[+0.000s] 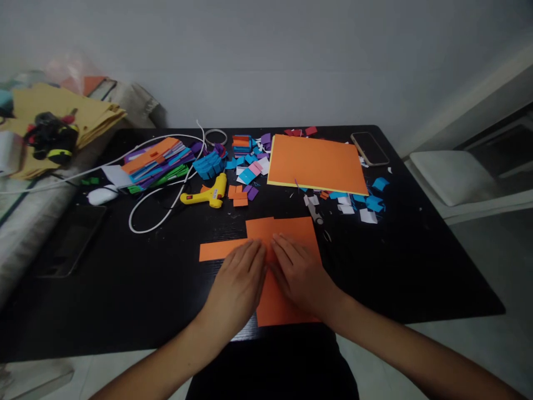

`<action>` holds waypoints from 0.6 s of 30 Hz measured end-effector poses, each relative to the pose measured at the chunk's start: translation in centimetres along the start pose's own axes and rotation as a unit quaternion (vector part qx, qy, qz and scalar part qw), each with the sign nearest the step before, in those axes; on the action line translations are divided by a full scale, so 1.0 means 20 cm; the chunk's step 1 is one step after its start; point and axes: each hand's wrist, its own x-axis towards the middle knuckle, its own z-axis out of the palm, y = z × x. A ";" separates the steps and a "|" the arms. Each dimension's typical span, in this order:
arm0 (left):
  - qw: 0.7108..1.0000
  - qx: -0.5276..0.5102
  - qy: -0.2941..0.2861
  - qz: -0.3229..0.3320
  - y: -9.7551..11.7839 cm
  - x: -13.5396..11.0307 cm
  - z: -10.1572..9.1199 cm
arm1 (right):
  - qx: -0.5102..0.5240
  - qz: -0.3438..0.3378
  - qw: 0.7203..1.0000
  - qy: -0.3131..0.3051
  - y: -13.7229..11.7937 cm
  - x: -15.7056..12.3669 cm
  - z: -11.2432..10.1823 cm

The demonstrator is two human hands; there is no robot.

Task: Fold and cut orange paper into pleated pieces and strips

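A sheet of orange paper (pixel 287 305) lies at the front of the black table, with a fold or overlapping layer along its left part. My left hand (pixel 239 278) rests palm down on its left side, fingers stretched forward and close together. Just to the right, my right hand (pixel 303 275) lies on the same sheet with its fingertips pointing toward the left hand. Both hands press on the paper; neither seems to grip it. A narrow orange paper strip (pixel 219 250) sticks out to the left, its right end hidden by the sheet or my left hand.
Behind my hands are a yellow glue gun (pixel 208 194), a stack of orange sheets (pixel 316 164) and a pair of scissors (pixel 315 214). Coloured paper strips (pixel 158 161) and a white cable (pixel 145 225) lie left. A phone (pixel 370 149) sits at the back right; a dark tablet-like slab (pixel 70 241) lies left.
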 end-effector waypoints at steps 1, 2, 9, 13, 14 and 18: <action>1.000 0.005 -0.001 -0.003 0.00 0.00 0.01 | 0.002 0.001 1.000 -0.001 0.00 0.00 0.00; 1.000 0.010 0.002 -0.009 0.00 0.00 0.01 | 0.005 0.004 1.000 -0.003 0.00 0.00 0.00; 0.998 0.024 0.004 -0.064 -0.13 -0.09 -0.06 | -0.006 0.010 1.000 -0.021 -0.02 0.01 -0.02; 0.995 0.038 -0.004 -0.092 -0.24 -0.18 -0.12 | -0.007 0.004 1.000 -0.025 -0.01 0.02 -0.03; 0.995 0.039 0.002 -0.095 -0.27 -0.19 -0.13 | -0.006 0.004 1.000 -0.029 -0.01 0.02 -0.03; 0.994 0.035 0.018 -0.106 -0.33 -0.25 -0.15 | 0.009 0.006 0.999 -0.039 0.01 0.02 -0.05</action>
